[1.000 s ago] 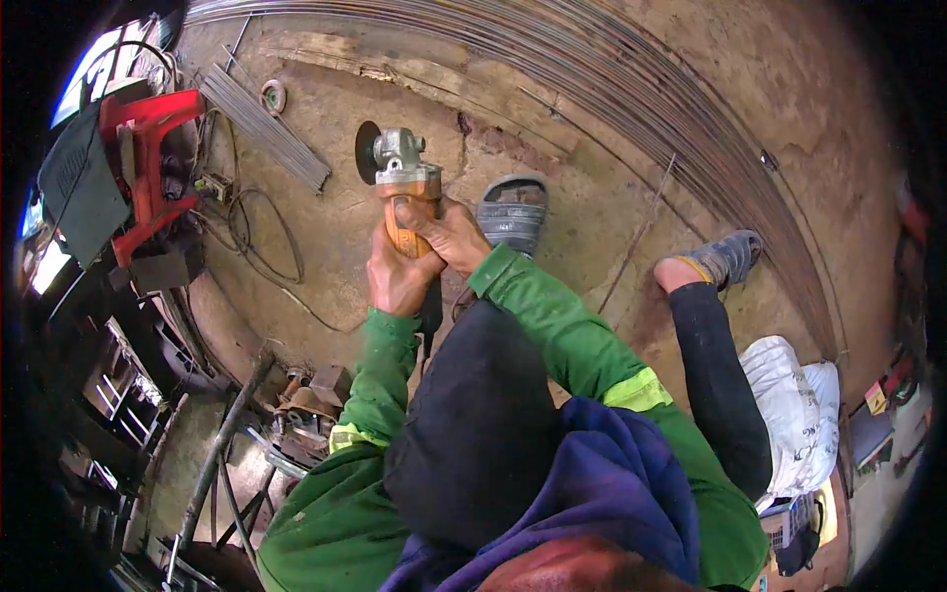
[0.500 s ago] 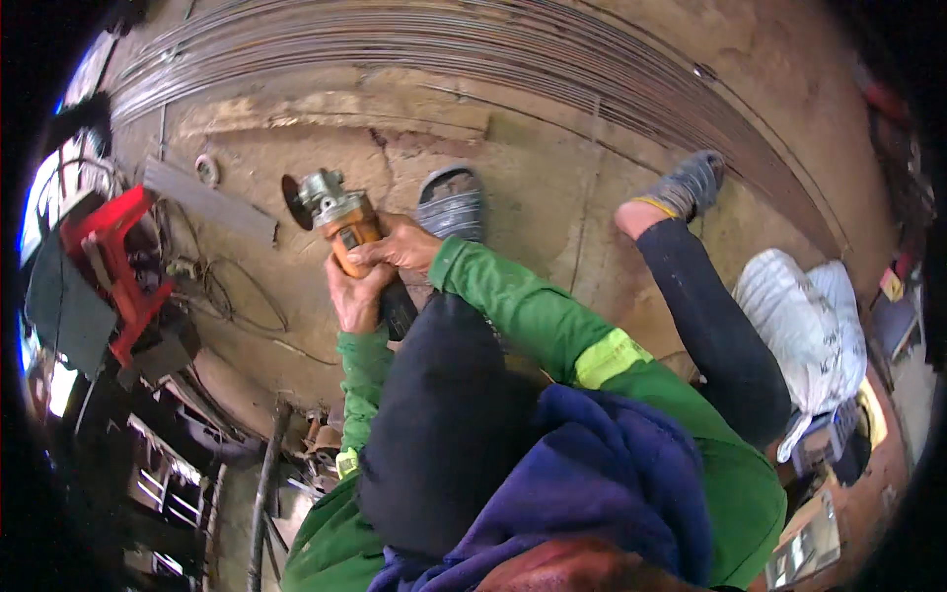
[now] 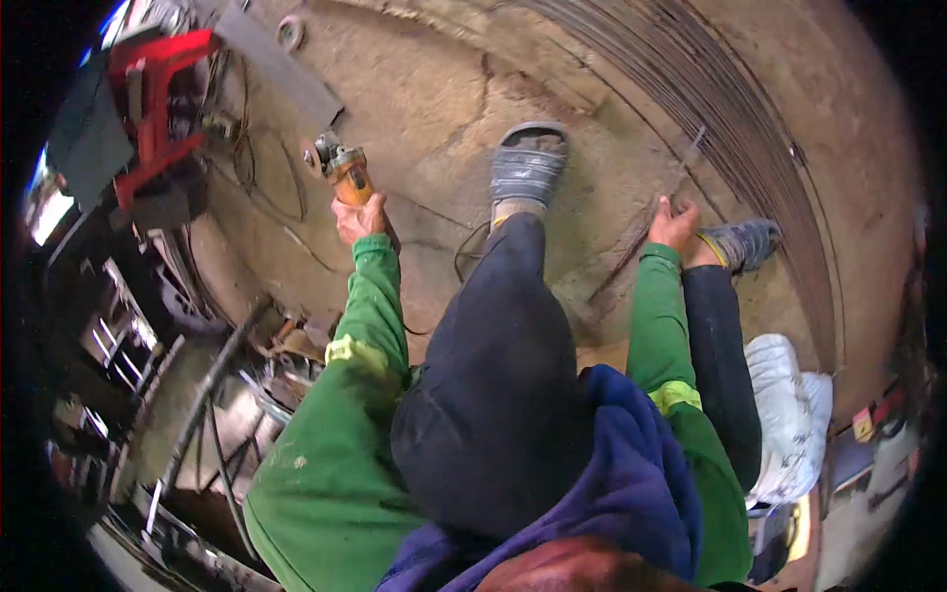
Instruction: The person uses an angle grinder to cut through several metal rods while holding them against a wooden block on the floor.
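In my left hand (image 3: 361, 218) is an angle grinder (image 3: 350, 184), gripped round its orange body, its disc turned to the left above the floor. My right hand (image 3: 674, 226) is down beside my right foot, its fingers closed at a thin metal rod (image 3: 692, 151) that slants across the floor. Part of the rod is hidden by the fingers. My sandalled left foot (image 3: 529, 168) stands between the hands, and my other sandalled foot (image 3: 742, 245) is just right of my right hand.
Long thin metal bars (image 3: 691, 74) lie bundled at the far right. A red metal frame (image 3: 153, 109) stands at the left, near a flat metal strip (image 3: 281, 67) and loose cables (image 3: 247, 163). White sacks (image 3: 784, 419) sit at the right.
My right hand has let go of the grinder and moved right and down to the rod. The left hand keeps the grinder. The view has turned, shifting the floor things.
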